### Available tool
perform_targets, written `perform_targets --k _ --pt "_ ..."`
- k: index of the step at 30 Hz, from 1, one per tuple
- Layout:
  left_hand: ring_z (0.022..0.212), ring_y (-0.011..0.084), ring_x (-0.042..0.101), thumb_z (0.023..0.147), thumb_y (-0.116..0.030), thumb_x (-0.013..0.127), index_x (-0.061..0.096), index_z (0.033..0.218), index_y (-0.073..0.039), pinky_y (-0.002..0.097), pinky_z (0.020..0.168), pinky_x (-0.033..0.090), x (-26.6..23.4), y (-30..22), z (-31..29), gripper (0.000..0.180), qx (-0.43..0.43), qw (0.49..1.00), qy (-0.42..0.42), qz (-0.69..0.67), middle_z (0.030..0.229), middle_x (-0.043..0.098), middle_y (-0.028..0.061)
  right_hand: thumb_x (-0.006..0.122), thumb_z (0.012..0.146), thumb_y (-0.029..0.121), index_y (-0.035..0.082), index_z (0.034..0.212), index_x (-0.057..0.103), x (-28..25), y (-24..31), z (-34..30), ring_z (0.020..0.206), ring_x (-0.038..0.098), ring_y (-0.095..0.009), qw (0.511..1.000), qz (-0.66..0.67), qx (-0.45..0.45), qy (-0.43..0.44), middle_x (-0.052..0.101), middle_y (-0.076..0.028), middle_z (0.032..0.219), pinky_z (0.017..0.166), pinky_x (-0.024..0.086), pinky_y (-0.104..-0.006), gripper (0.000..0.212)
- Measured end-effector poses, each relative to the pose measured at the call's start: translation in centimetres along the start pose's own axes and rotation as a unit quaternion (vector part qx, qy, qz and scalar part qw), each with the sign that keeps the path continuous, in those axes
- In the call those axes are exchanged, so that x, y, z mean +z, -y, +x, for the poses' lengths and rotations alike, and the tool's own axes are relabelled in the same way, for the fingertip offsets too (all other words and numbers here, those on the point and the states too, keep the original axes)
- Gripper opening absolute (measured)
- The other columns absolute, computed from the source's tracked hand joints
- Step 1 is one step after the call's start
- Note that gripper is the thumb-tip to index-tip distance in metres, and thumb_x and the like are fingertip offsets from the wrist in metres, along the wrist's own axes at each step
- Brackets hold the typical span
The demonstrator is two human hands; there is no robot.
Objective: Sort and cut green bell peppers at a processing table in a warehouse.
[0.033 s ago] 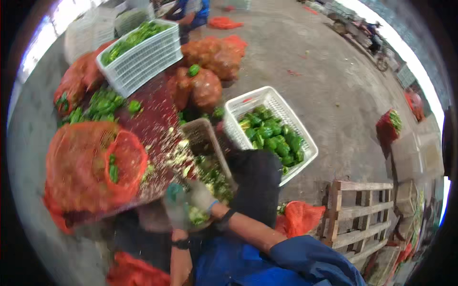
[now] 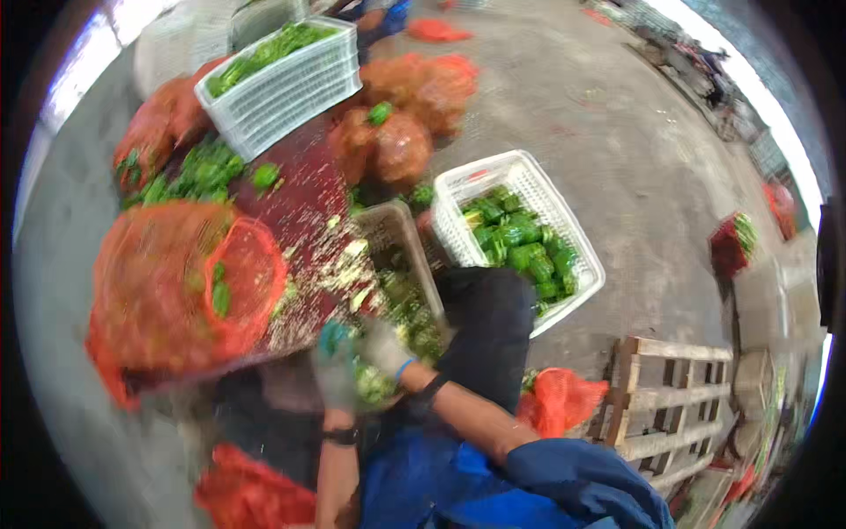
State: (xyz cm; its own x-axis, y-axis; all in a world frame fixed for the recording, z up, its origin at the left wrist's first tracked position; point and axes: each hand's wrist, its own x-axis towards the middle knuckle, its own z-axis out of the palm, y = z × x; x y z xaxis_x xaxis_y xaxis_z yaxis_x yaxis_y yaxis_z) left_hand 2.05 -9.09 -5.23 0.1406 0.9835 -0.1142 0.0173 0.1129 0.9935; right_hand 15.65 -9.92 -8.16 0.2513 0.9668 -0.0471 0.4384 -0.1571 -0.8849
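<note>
Nearby, white crate (image 2: 548,198) partly behind knee (image 2: 489,295), orange sack (image 2: 163,286), bin (image 2: 419,256) near left hand (image 2: 334,363) and right hand (image 2: 386,348), fingers' hold unclear.

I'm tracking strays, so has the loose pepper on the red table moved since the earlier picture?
No: the pepper sits just off the same corner of the greens crate as before; the view itself shifted.

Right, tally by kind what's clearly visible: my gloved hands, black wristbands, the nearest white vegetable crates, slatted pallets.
Gloved hands (left, right): 2
Black wristbands: 2
White vegetable crates (farther, nearer): 2
Slatted pallet: 1
Total: 7
</note>
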Motion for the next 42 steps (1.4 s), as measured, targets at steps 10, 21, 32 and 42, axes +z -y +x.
perform_targets --k 10,21,32,42 --pt "0.125 0.0226 0.068 0.102 -0.019 0.070 0.043 0.159 0.001 0.0370 0.107 0.057 -1.0 2.2 -1.4 0.067 0.059 0.989 -0.016 -0.134 0.145 0.065 0.0129 0.075 0.098 0.021 0.004 0.114 0.064 -1.3 2.2 0.5 0.045 0.056 -0.020 0.833 0.475 0.281 0.027 0.062 -0.007 0.072 0.039 0.044 -0.0370 0.027" --pt "0.118 0.0189 0.071 0.105 -0.017 0.068 0.054 0.150 0.004 0.0343 0.103 0.058 -3.0 0.2 0.5 0.051 0.220 0.955 -0.100 0.171 0.135 0.070 0.0110 0.076 0.097 0.034 -0.001 0.113 0.072 -2.5 1.6 -0.5 0.069 0.067 -0.024 0.990 0.110 0.084 0.040 0.070 -0.014 0.083 0.065 0.053 -0.0438 0.039" --pt "0.127 0.0202 0.063 0.103 -0.013 0.058 0.060 0.146 0.002 0.0361 0.113 0.048 0.6 -1.5 -0.7 0.045 0.109 0.984 -0.129 -0.051 0.141 0.066 0.0123 0.074 0.102 0.041 -0.006 0.114 0.073 3.3 0.2 0.8 0.074 0.065 -0.026 0.996 0.010 0.081 0.047 0.072 -0.017 0.085 0.071 0.053 -0.0472 0.048" --pt "0.133 0.0248 0.063 0.095 -0.001 0.049 0.061 0.145 0.003 0.0378 0.114 0.049 -1.2 -2.9 -0.5 0.052 0.114 0.991 -0.014 -0.067 0.142 0.066 0.0148 0.066 0.096 0.020 -0.005 0.142 0.062 -0.9 4.9 0.9 0.064 0.070 -0.025 0.975 0.124 0.107 0.148 0.072 -0.016 0.078 0.057 0.056 -0.0393 0.053"
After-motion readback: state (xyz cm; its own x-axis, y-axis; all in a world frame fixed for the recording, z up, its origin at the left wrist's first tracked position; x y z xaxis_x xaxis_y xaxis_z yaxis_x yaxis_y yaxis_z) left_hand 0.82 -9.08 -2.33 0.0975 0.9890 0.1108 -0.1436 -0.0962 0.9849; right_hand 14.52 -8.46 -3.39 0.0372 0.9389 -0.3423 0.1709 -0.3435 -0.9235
